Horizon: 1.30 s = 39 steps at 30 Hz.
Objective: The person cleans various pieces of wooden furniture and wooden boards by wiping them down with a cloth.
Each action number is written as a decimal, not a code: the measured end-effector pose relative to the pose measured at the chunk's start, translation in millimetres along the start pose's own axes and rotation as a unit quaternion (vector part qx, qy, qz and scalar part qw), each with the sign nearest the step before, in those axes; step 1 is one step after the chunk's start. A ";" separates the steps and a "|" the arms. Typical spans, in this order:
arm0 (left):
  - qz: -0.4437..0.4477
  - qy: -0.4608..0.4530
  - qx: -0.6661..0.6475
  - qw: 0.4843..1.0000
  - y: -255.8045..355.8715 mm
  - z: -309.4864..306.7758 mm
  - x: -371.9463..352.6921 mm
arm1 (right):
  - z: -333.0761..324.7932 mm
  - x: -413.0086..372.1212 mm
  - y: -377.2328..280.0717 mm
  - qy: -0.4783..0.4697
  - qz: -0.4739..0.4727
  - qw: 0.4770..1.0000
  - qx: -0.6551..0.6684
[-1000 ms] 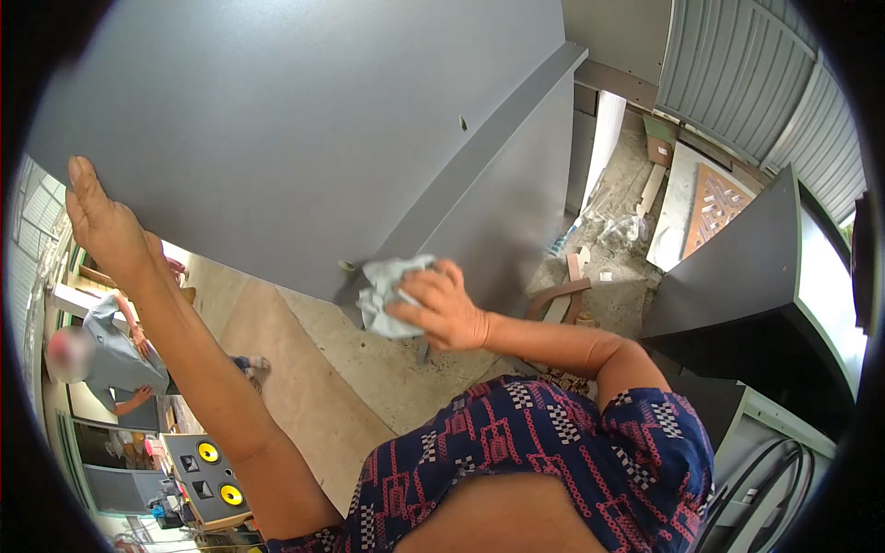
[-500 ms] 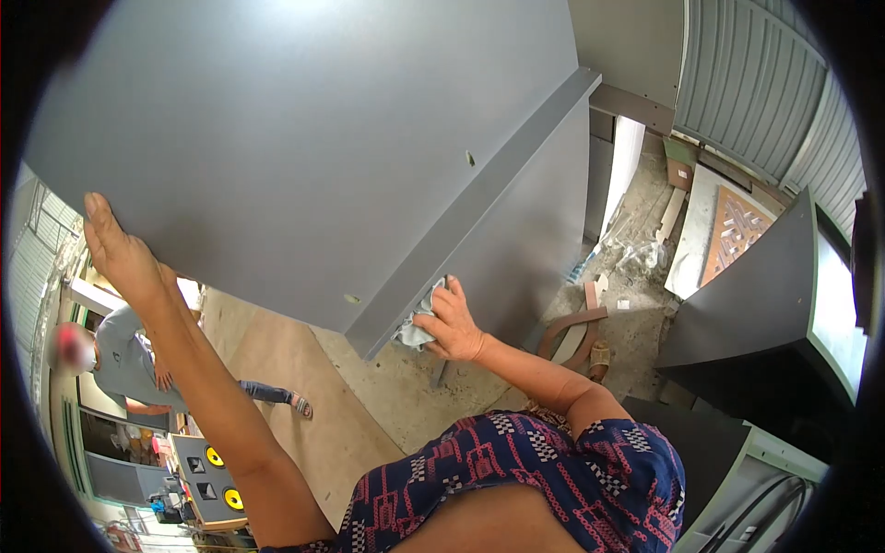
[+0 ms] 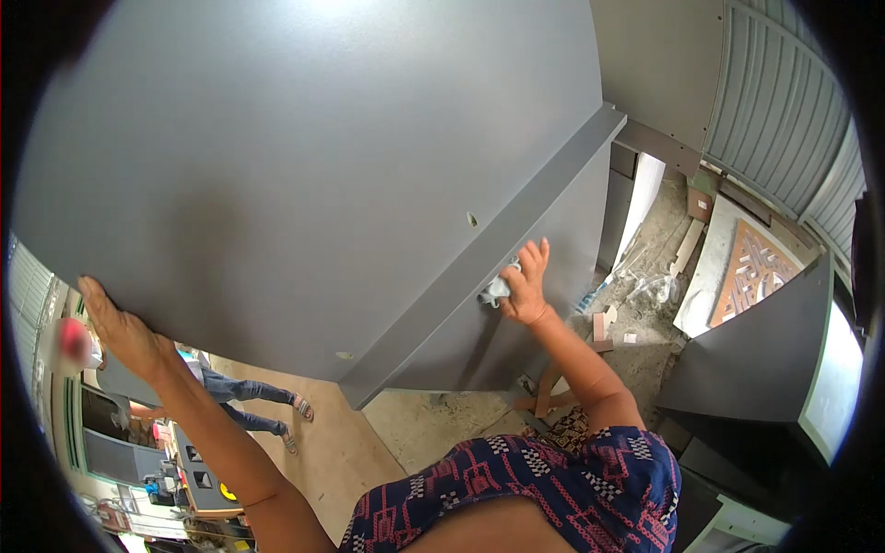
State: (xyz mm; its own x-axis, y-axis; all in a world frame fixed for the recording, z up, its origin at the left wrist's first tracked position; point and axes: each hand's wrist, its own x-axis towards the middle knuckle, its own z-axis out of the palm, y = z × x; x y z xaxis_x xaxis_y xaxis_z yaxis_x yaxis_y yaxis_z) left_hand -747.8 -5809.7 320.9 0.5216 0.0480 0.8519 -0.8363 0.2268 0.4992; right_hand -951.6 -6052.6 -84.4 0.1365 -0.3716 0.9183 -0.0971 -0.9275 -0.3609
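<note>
So in this shot we had our right hand (image 3: 525, 288) up on the big grey panel (image 3: 304, 166), grip clamped on a small crumpled cloth (image 3: 495, 291), light grey-blue. The cloth was pressed against the side board (image 3: 498, 346), right under the long edge strip (image 3: 539, 198) where the two faces meet, about halfway along it. A small hole (image 3: 472, 219) sat in the panel just above and left of the cloth. Our left hand (image 3: 118, 324) was way over at the lower left edge of the panel, well apart from the right one. It lay flat, fingers stretched out and close together, with nothing in its grip, just the palm against the board. Under the panel we could see bare concrete floor (image 3: 419, 429), and another person's legs (image 3: 241, 394) near the left arm. Off to the right there was a dark cabinet (image 3: 761, 355), a wooden lattice piece (image 3: 761, 275) leaning behind it and a corrugated shutter (image 3: 784, 106) above. Some scrap wood (image 3: 601, 327) lay on the floor near our right forearm.
</note>
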 end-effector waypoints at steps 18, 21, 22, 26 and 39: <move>0.077 -0.052 0.050 0.994 -26.2 -44.6 29.6 | -4.5 -85.9 206.4 0.086 0.599 0.785 -0.134; 0.069 -0.037 0.014 0.997 -21.3 -25.7 13.2 | 90.3 -244.0 184.7 0.177 0.714 0.677 -0.031; 0.038 -0.034 -0.008 0.999 -14.2 -16.5 5.5 | 70.6 -205.1 105.0 0.248 0.805 0.518 0.150; -0.016 -0.017 -0.035 0.999 -1.0 -3.5 1.5 | 93.8 -236.0 -16.1 0.231 0.895 0.277 0.263; 0.016 -0.027 -0.066 0.997 -4.7 10.7 -2.7 | 32.5 11.9 31.9 0.259 0.506 0.823 0.019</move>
State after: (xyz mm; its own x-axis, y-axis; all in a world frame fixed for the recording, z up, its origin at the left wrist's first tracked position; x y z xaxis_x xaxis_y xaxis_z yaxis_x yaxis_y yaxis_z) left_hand -747.0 -5821.3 318.0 0.4825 0.0046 0.8759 -0.8206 0.3520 0.4502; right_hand -921.0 -6087.9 -90.2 -0.4348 -0.8963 0.0878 0.1295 -0.1587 -0.9788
